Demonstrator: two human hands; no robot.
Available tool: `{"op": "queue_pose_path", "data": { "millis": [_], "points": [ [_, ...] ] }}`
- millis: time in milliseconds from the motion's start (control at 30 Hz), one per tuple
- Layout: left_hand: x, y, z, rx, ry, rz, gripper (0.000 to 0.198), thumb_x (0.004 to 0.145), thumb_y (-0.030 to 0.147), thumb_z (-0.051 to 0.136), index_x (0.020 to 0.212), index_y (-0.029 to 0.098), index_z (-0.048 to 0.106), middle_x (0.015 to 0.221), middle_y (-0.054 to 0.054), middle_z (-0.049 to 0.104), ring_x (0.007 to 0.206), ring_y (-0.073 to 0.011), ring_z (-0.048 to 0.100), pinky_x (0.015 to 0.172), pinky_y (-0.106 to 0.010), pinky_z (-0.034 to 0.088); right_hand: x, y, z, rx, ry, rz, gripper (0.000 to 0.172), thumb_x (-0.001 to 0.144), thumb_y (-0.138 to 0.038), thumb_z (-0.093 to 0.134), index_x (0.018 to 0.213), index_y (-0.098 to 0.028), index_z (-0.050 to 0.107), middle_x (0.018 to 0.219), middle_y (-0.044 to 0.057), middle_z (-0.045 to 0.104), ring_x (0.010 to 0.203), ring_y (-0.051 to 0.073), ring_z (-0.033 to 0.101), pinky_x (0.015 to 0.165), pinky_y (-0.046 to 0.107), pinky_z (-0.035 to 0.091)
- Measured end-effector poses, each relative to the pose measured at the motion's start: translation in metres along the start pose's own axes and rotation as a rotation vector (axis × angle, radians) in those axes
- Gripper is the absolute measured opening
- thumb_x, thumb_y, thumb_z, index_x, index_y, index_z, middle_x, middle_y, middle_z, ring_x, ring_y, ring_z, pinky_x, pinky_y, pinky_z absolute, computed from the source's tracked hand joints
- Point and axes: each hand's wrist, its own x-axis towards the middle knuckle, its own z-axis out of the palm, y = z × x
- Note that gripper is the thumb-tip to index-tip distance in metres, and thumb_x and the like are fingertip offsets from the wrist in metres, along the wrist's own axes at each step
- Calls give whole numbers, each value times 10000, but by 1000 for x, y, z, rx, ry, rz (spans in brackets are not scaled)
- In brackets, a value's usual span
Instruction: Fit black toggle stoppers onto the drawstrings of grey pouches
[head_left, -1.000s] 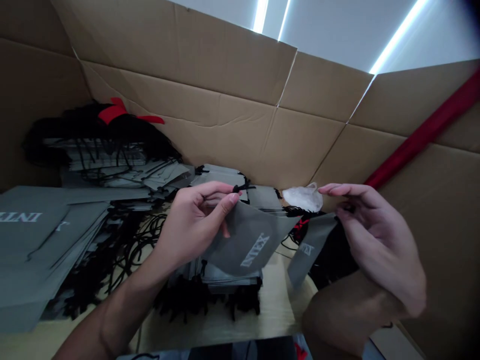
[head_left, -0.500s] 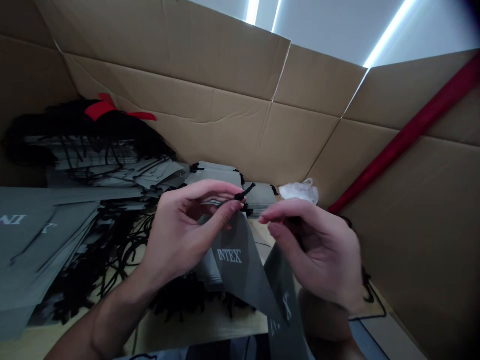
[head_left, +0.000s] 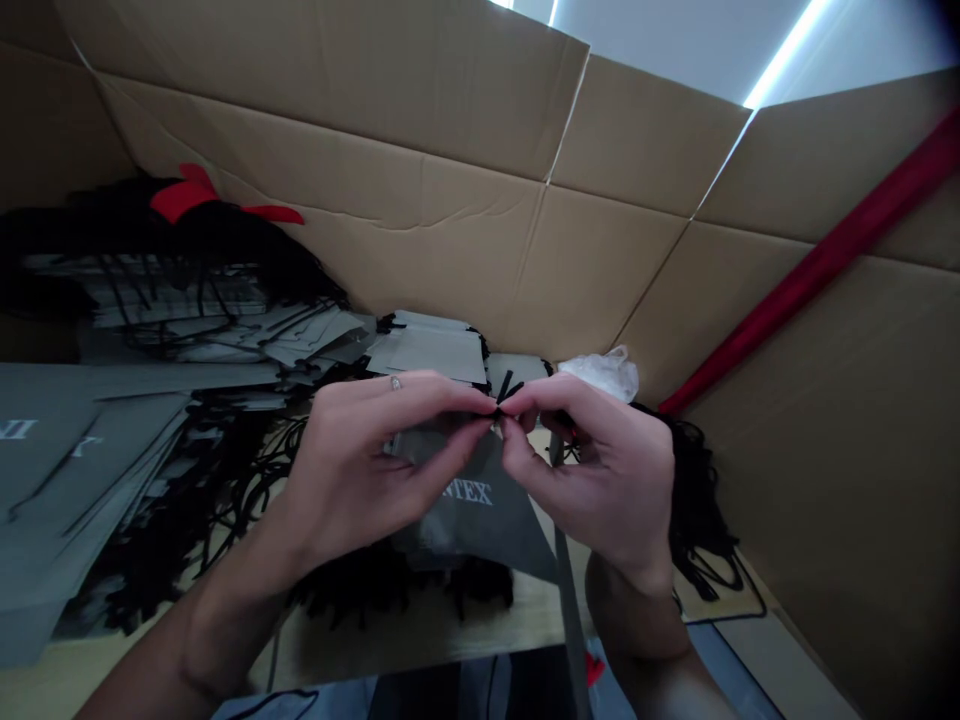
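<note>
My left hand (head_left: pixel 367 460), closed in a pinch, grips a black cord (head_left: pixel 507 384) at what looks like a knot. Thumb and forefinger of my right hand (head_left: pixel 607 460) pinch the same cord from the other side, and the fingertips of both hands nearly meet. Two short cord ends stick up between them. Below the hands hangs a grey fabric bag (head_left: pixel 487 525) with white INTEX lettering, partly covered by my fingers. Something small and red shows behind my right fingers; most of it is hidden.
At the left lie stacked grey bags (head_left: pixel 45 510) with black cords. A heap of black cords (head_left: pixel 247 255) with a red strip sits behind them. More grey bags (head_left: pixel 427 350) and a clear plastic bag (head_left: pixel 600 372) stand by the cardboard wall (head_left: pixel 450 200). Black cords (head_left: pixel 694 500) lie at right.
My right hand has moved left to my left hand and now pinches the cord. The hanging bag has shifted, and a second cord end shows.
</note>
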Motion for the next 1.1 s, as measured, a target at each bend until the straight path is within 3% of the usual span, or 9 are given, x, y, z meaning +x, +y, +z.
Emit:
{"op": "queue_pose_path", "data": {
  "millis": [233, 367, 567, 700, 867, 1100],
  "points": [
    [-4, -6, -13, 50, -66, 52, 136, 1050, 234, 881, 1121, 349, 868, 969, 70, 918, 711, -143, 850, 691, -260, 658, 1, 2, -6, 199, -80, 138, 200, 892, -75, 811, 981, -254, 800, 808, -65, 757, 653, 98, 660, 585, 254, 548],
    [-7, -8, -17, 93, -121, 124, 204, 1042, 192, 877, 1170, 349, 853, 1050, 57, 926, 828, -167, 893, 752, -258, 685, 4, 3, -7, 283, -148, 188, 186, 872, -68, 806, 943, -240, 800, 836, -54, 799, 656, 94, 675, 576, 232, 555],
    [-11, -9, -14, 195, -125, 270, 209, 1083, 167, 821, 1253, 284, 797, 1161, 2, 920, 940, -176, 905, 936, -254, 729, 7, 5, -8, 205, -157, 121, 175, 879, -54, 791, 935, -219, 795, 841, -53, 800, 673, 81, 665, 602, 210, 561],
    [-9, -9, -10, 171, -54, 351, 117, 1058, 149, 839, 1161, 189, 799, 1055, -31, 914, 841, -160, 892, 837, -219, 715, 6, 9, -5, 254, -141, 70, 184, 856, -47, 799, 932, -215, 791, 836, -43, 788, 679, 84, 663, 608, 214, 550],
    [-2, -7, -6, 21, 7, 204, 113, 952, 174, 887, 963, 231, 790, 813, 52, 865, 600, -103, 794, 585, -192, 608, 6, 13, -1, 508, -173, 155, 210, 814, -40, 816, 917, -222, 821, 785, -24, 771, 646, 103, 658, 569, 229, 526],
    [7, -20, 1, -401, -10, 87, 197, 837, 79, 924, 929, 219, 821, 765, 29, 849, 569, -117, 777, 547, -161, 619, 12, 18, 3, 727, -215, 346, 179, 768, -66, 884, 854, -217, 838, 772, -17, 783, 630, 110, 686, 532, 195, 560]
  ]
}}
